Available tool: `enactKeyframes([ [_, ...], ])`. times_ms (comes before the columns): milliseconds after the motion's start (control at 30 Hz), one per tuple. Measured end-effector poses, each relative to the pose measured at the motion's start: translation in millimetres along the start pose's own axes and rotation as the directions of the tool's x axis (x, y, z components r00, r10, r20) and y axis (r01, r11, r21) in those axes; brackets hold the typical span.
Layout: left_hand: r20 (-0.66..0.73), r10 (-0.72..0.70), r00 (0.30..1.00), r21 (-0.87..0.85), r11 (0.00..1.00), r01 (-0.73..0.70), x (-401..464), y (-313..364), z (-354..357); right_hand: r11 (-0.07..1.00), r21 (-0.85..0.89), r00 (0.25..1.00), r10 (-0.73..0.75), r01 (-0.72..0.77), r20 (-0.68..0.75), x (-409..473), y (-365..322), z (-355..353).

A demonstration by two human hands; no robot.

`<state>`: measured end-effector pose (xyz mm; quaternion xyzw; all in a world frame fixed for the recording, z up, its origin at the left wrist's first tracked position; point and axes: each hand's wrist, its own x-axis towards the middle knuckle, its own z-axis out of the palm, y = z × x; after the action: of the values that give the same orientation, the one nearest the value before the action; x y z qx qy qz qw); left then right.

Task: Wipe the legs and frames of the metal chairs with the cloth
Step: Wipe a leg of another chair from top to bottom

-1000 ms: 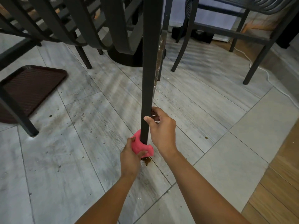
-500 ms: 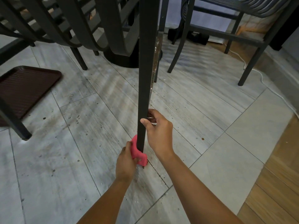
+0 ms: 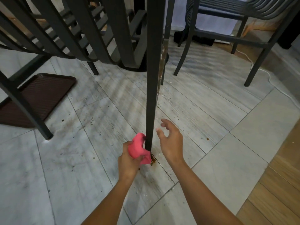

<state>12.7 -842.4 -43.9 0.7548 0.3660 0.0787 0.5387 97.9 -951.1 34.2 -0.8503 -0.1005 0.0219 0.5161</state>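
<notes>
A dark metal chair leg (image 3: 152,78) runs down the middle of the view to the tiled floor. My left hand (image 3: 128,161) grips a bunched pink cloth (image 3: 138,148) and presses it against the left side of the leg near its foot. My right hand (image 3: 170,140) hovers just right of the leg with fingers spread, touching nothing. A brown stain (image 3: 153,160) marks the floor at the leg's foot. The chair's curved slatted frame (image 3: 90,34) fills the upper left.
A dark brown tray (image 3: 40,95) lies on the floor at left beside another chair leg (image 3: 27,109). A second metal chair (image 3: 243,39) stands at the upper right, with a white cable (image 3: 266,75) on the floor. Wooden flooring (image 3: 279,184) borders the tiles at right.
My right hand has let go of the chair leg and moved a little to the right, fingers now spread. The left hand keeps the cloth at the leg's foot.
</notes>
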Motion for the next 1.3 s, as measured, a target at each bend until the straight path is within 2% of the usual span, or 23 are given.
enactKeyframes([
  [133,0.025,-0.080,0.996,-0.266,0.960,0.084,-33.6,25.2,-17.3,0.991,-0.011,0.990,0.135,-0.135,0.032,-16.3,7.9,-16.7],
  [267,0.178,-0.129,0.976,-0.493,0.846,0.202,-79.6,65.9,-31.1,0.928,0.030,0.927,0.369,-0.371,0.070,-38.4,2.5,-44.8],
  [333,0.275,-0.127,0.953,-0.575,0.773,0.269,-101.0,92.5,-36.4,0.824,0.157,0.839,0.527,-0.544,0.137,-50.0,-5.9,-58.5],
  [433,0.429,-0.062,0.901,-0.624,0.701,0.345,-128.7,143.2,-46.5,0.523,0.363,0.627,0.722,-0.771,0.293,-65.1,-37.3,-87.8],
  [500,0.502,-0.018,0.864,-0.617,0.693,0.373,-146.5,180.6,-55.7,0.403,0.401,0.556,0.717,-0.823,0.420,-76.0,-65.8,-109.6],
  [533,0.517,-0.021,0.856,-0.601,0.703,0.381,-153.9,197.9,-60.9,0.368,0.420,0.546,0.688,-0.830,0.478,-80.9,-82.2,-119.5],
  [633,0.491,-0.058,0.869,-0.490,0.806,0.331,-172.0,243.0,-76.9,0.239,0.544,0.575,0.548,-0.804,0.608,-87.7,-132.5,-142.9],
  [733,0.486,-0.079,0.870,-0.357,0.891,0.280,-187.6,279.5,-97.4,0.101,0.647,0.625,0.404,-0.756,0.668,-88.3,-181.7,-166.0],
  [867,0.494,-0.135,0.859,-0.183,0.949,0.255,-194.5,312.2,-119.8,0.011,0.662,0.619,0.369,-0.749,0.694,-81.2,-230.1,-201.4],
  [967,0.481,-0.146,0.865,-0.086,0.974,0.212,-191.1,337.2,-132.1,0.065,0.667,0.643,0.350,-0.742,0.681,-71.4,-259.0,-223.7],
  [1033,0.460,-0.128,0.879,-0.092,0.977,0.190,-183.8,355.8,-137.0,0.193,0.642,0.659,0.386,-0.742,0.646,-60.1,-271.8,-233.4],
  [1167,0.451,-0.148,0.880,-0.118,0.968,0.224,-165.3,378.4,-141.3,0.467,0.574,0.739,0.461,-0.673,0.491,-33.1,-280.4,-240.6],
  [1300,0.358,-0.221,0.907,-0.072,0.962,0.263,-144.9,374.7,-132.9,0.732,0.324,0.789,0.473,-0.600,0.392,-1.5,-285.5,-238.5],
])
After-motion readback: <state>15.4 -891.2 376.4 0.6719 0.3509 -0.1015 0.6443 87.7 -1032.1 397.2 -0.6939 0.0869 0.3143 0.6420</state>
